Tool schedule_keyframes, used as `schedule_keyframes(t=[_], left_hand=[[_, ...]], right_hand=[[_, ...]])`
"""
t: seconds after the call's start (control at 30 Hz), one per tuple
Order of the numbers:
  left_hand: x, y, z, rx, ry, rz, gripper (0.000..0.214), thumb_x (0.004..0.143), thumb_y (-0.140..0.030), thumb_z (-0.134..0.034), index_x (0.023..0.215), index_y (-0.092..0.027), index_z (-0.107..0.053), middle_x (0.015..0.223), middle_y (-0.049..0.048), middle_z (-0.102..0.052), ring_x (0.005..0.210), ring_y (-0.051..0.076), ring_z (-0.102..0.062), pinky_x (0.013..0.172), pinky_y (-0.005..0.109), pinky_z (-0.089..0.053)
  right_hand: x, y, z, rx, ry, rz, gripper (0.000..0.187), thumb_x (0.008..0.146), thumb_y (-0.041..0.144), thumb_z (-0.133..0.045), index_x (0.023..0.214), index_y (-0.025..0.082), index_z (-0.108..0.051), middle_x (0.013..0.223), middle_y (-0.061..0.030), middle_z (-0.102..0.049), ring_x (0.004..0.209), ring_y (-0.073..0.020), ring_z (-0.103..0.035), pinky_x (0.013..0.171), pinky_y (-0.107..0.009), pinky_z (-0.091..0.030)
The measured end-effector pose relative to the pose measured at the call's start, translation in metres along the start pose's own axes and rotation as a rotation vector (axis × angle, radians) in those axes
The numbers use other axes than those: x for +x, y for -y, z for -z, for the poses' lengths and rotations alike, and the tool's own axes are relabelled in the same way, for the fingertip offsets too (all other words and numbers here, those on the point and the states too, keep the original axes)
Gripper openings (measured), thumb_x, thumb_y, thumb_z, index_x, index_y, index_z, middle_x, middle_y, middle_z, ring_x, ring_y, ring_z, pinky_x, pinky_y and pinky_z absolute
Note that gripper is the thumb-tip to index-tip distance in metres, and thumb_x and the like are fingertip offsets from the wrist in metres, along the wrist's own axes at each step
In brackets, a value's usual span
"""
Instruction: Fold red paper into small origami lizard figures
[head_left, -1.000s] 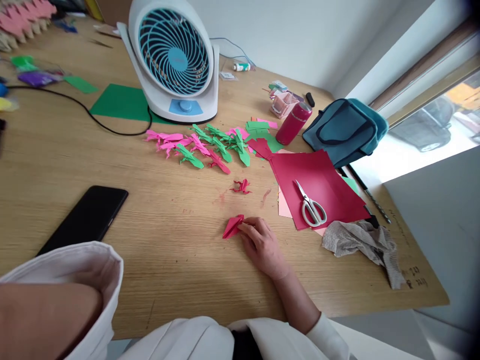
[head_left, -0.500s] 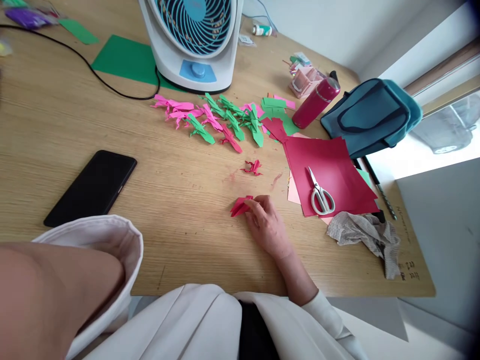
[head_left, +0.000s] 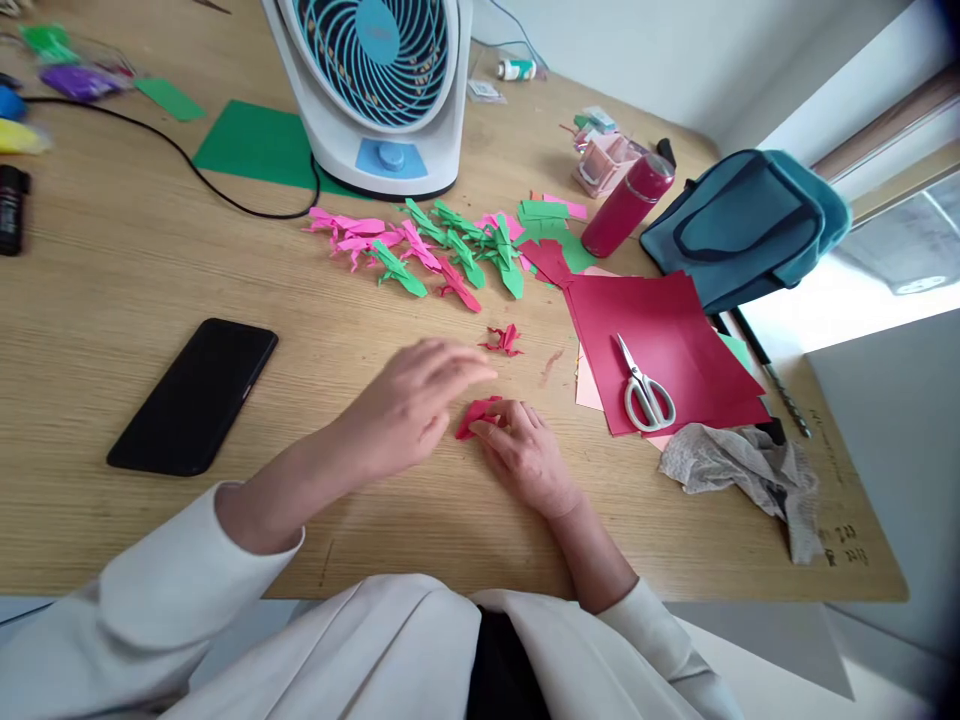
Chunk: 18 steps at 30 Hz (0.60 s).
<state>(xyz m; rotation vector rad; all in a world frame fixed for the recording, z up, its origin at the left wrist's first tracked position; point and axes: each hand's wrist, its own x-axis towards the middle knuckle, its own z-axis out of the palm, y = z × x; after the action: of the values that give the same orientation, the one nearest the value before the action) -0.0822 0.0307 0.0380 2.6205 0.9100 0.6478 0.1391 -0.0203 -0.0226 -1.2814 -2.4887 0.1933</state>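
Table [head_left: 135,290], wood-grained, across most of the frame. Fan [head_left: 405,90], white with blue grille and knob, top centre, upper edge cut off. Bag [head_left: 742,235], teal, upper right, lying beside the bottle. Sheets [head_left: 690,360], red, overlapping, right of centre, on top of paler paper. Paper figures [head_left: 465,255], a group in pink, green and red, upper centre, below the fan. Phone [head_left: 195,397], black, dark screen up, left of centre. Left hand [head_left: 416,405], centre, slightly blurred, raised over the table; fingers extended toward the right, thumb apart, grasp loose and holding nothing. Cloth [head_left: 739,470], grey, crumpled, lower right, below the sheets. Right hand [head_left: 529,460], just right of centre, pinching the red fold between thumb and fingers. Green sheet [head_left: 251,145], upper left, partly beneath the fan. Bottle [head_left: 628,205], red, upper right, tilted in view. Scissors [head_left: 637,380], white-handled, on the sheets, blades toward the upper left. Marker [head_left: 10,210], black, far left edge. Red fold [head_left: 474,415], centre of the frame, at the right fingertips, partly covered by them. Red figure [head_left: 506,340], single, with thin limbs, just above the red fold.
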Motion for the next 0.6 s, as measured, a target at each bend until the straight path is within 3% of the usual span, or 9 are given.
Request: schedule_keyframes(t=[0.07,0.17,0.4,0.6], left_hand=[[0.0,0.004,-0.011,0.008,0.103,-0.017,0.064,0.079,0.004,-0.044,0.137,-0.022,-0.049,0.142,0.0064,-0.052,0.135,0.023,-0.043,0.112,0.042,-0.037],[-0.002,0.013,-0.03,0.017,0.232,0.002,0.063,0.081,0.001,-0.045,0.14,-0.022,-0.046,0.146,0.0056,-0.049,0.138,0.023,-0.04,0.112,0.044,-0.036],[0.002,0.025,-0.05,-0.041,0.159,-0.103,0.033,0.089,-0.013,-0.055,0.122,-0.018,-0.06,0.121,0.0054,-0.067,0.119,0.021,-0.055,0.104,0.038,-0.042],[0.004,0.021,-0.058,-0.021,0.113,-0.158,0.019,0.093,-0.02,-0.055,0.11,-0.016,-0.063,0.112,0.0073,-0.068,0.108,0.021,-0.058,0.098,0.038,-0.044]], right_hand=[[-0.002,-0.001,0.001,0.031,-0.015,-0.01,0.024,0.095,0.017,-0.049,0.113,0.022,-0.063,0.113,-0.0111,-0.057,0.093,-0.0223,-0.054,0.084,-0.039,-0.048],[-0.005,-0.003,0.003,0.111,-0.044,-0.051,0.026,0.095,0.014,-0.049,0.117,0.022,-0.06,0.117,-0.0119,-0.057,0.098,-0.0225,-0.056,0.088,-0.04,-0.049],[-0.007,-0.007,0.005,0.237,-0.094,-0.093,0.027,0.094,0.014,-0.051,0.119,0.022,-0.054,0.123,-0.012,-0.058,0.11,-0.0244,-0.056,0.092,-0.043,-0.049],[-0.011,-0.008,0.008,0.264,-0.075,-0.084,0.027,0.094,0.015,-0.052,0.12,0.021,-0.053,0.122,-0.0121,-0.06,0.111,-0.024,-0.057,0.093,-0.042,-0.048]])
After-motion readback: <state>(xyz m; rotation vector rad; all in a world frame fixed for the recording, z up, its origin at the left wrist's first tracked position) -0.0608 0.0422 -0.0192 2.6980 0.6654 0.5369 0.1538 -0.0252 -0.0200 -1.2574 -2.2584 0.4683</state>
